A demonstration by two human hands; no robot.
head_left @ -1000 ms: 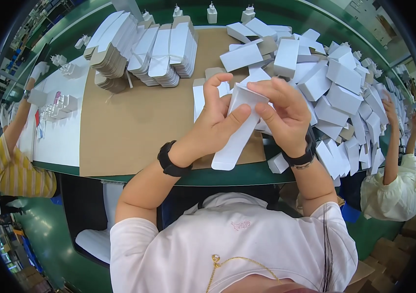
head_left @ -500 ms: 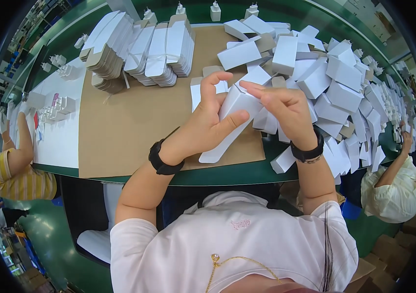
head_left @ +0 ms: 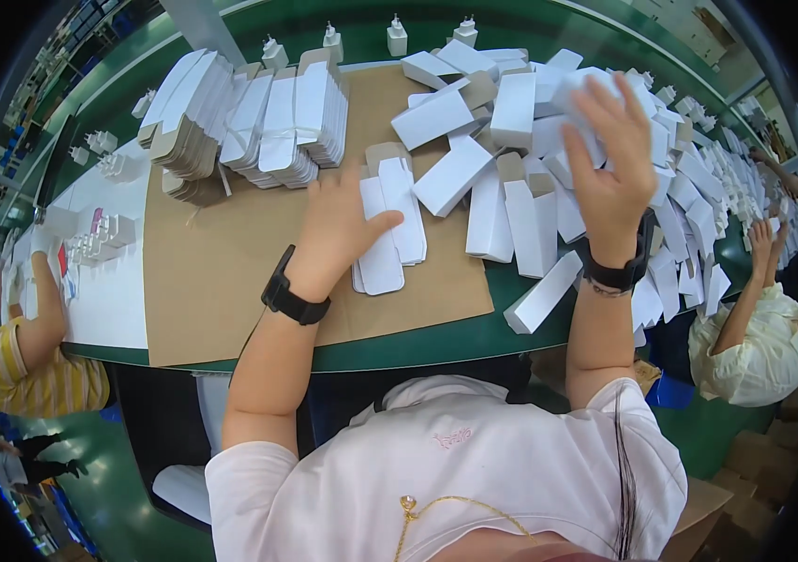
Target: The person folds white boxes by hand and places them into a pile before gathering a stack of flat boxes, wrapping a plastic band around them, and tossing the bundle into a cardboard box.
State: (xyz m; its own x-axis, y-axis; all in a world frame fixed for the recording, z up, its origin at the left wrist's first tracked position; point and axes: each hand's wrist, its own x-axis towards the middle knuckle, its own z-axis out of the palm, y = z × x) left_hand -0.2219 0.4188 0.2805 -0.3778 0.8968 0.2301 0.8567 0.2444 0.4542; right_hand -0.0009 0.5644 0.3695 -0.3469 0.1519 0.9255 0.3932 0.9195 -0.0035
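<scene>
- Bundled flat boxes (head_left: 279, 117): 11 o'clock.
- Left hand (head_left: 336, 220): 11 o'clock, loosely spread, thumb over loose flat boxes (head_left: 406, 229) toward 12; contact unclear.
- White box heap (head_left: 514, 110): 12 to 3 o'clock.
- Right hand (head_left: 618, 159): 2 o'clock, fingers spread over the heap.

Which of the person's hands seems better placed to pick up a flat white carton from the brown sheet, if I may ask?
Probably the left: the left hand is beside the flat cartons, its thumb over them, while the right hand is farther off, over the box pile.
</scene>
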